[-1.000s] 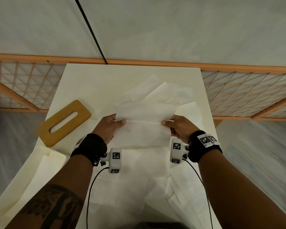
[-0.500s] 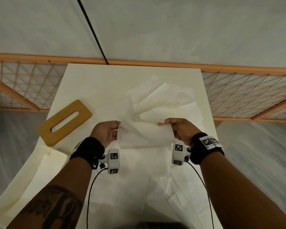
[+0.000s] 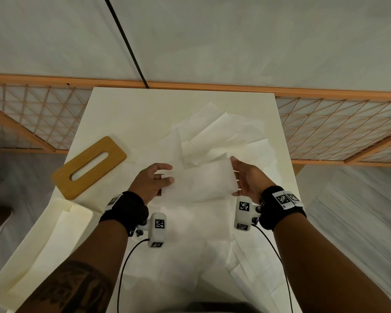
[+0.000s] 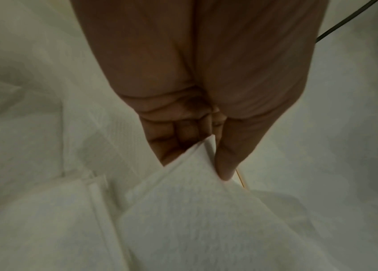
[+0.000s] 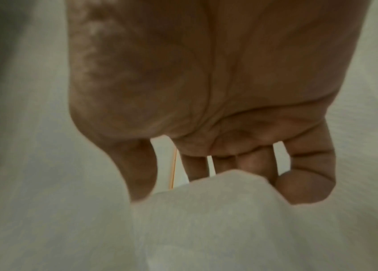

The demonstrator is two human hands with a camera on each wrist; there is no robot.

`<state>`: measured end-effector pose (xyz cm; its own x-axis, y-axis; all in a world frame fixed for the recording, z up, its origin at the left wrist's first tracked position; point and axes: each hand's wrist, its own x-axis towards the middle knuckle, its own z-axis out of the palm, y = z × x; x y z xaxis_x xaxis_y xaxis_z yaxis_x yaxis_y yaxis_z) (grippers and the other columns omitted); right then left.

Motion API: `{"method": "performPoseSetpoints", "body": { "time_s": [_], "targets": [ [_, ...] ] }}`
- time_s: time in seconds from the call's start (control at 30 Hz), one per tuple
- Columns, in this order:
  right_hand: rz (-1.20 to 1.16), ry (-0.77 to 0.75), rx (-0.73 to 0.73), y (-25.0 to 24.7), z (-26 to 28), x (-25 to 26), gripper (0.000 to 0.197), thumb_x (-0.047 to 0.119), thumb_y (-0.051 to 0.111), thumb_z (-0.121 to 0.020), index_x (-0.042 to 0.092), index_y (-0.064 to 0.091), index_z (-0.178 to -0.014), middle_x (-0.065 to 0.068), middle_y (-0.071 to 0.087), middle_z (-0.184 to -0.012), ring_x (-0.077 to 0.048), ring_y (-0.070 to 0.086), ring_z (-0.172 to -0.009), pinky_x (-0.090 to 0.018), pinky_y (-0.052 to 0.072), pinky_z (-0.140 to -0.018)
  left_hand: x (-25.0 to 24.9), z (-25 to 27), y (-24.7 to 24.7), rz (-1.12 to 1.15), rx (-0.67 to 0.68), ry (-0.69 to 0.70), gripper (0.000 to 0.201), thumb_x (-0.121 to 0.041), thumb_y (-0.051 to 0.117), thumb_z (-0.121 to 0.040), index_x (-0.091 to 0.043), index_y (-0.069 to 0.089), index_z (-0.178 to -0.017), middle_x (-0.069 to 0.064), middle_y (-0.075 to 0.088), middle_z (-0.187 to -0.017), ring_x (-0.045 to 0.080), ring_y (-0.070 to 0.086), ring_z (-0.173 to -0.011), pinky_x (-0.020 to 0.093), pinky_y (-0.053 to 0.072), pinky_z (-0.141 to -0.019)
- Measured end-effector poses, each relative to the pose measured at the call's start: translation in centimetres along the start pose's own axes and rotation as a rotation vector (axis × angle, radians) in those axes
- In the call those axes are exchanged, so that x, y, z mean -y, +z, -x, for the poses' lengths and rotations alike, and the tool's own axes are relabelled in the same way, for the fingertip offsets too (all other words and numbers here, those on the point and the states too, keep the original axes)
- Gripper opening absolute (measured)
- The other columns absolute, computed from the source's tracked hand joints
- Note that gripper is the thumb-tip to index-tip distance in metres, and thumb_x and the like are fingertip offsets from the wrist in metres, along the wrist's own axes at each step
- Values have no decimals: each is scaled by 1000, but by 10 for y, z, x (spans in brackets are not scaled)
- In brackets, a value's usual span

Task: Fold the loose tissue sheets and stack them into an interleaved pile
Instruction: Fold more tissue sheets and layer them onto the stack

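The tissue sheet [image 3: 201, 184], spread flat a second ago, is now doubled over above the surface [image 3: 127, 123]; its ends are pinched by the left hand [image 3: 152, 182] and right hand [image 3: 246, 179], so stacking is judged next.

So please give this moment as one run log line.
left hand: pinches folded tissue sheet | right hand: holds other end | wooden slotted lid: untouched

No readable text; only coded square markers on wrist cameras [image 3: 157, 229].
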<state>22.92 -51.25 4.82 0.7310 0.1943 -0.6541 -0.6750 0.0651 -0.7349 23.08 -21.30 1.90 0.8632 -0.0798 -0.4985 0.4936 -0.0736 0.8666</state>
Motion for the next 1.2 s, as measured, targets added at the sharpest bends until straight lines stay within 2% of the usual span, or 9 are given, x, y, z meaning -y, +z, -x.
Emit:
{"method": "performPoseSetpoints", "body": {
  "time_s": [0.13,0.27,0.43,0.53,0.63,0.8,0.93,1.1,1.2],
  "targets": [
    [103,-27,21,-2,0,-11,30,41,57,-100,21,71,-117,-2,68,-104,-20,65,-86,-38,51,-82,5,3,3,-9,-65,-36,17,-15,71,-92,-13,72,-108,16,75,-97,27,70,-87,39,59,-78],
    [43,29,24,0,7,-16,64,71,50,-90,19,73,-118,1,66,-86,-18,60,-72,-29,49,-69,13,7,4,-58,-70,-64,13,-15,67,-94,-7,73,-103,13,74,-94,24,69,-80,32,58,-68],
    [146,17,28,-5,8,-32,59,53,69,-87,7,67,-123,-9,72,-112,-22,64,-86,-35,49,-80,23,11,-1,-147,-52,-73,9,-19,69,-94,-13,74,-96,9,73,-89,23,67,-77,36,58,-70],
    [102,48,25,-5,12,-34,51,56,62,-91,14,71,-118,-6,75,-103,-20,65,-74,-28,48,-65,27,15,-1,-208,-23,-50,8,-19,68,-94,-13,73,-96,5,74,-86,21,68,-78,32,56,-63],
    [192,63,40,-11,6,-44,47,41,82,-80,22,68,-121,-6,75,-112,-19,68,-87,-30,51,-73,30,21,0,-233,4,-50,7,-15,71,-92,-12,73,-97,7,74,-85,21,68,-76,35,58,-63],
    [411,135,3,-16,3,-54,30,17,81,-83,19,71,-112,-6,64,-86,-17,55,-67,-26,41,-57,34,30,-3,-308,58,-38,18,-6,79,-83,-10,73,-100,7,66,-86,16,62,-66,28,54,-56],
    [617,183,-17,-16,2,-60,23,24,81,-83,19,70,-102,3,69,-76,-9,62,-62,-23,42,-54,39,30,-6,-415,67,-18,19,-7,80,-81,-13,73,-97,4,67,-85,16,61,-60,31,56,-59],
    [729,163,-54,-8,-1,-61,22,24,81,-84,14,64,-94,2,72,-74,-5,68,-62,-15,41,-50,45,27,-5,-581,56,-1,17,-7,80,-80,-17,71,-91,4,66,-87,10,59,-52,22,51,-52],
    [783,176,-73,-5,-4,-63,27,28,82,-83,14,59,-84,0,74,-75,-9,72,-66,-22,46,-60,51,26,-6,-678,56,3,19,-12,82,-79,-22,70,-89,1,67,-87,13,61,-62,23,51,-53]
  ]
}}
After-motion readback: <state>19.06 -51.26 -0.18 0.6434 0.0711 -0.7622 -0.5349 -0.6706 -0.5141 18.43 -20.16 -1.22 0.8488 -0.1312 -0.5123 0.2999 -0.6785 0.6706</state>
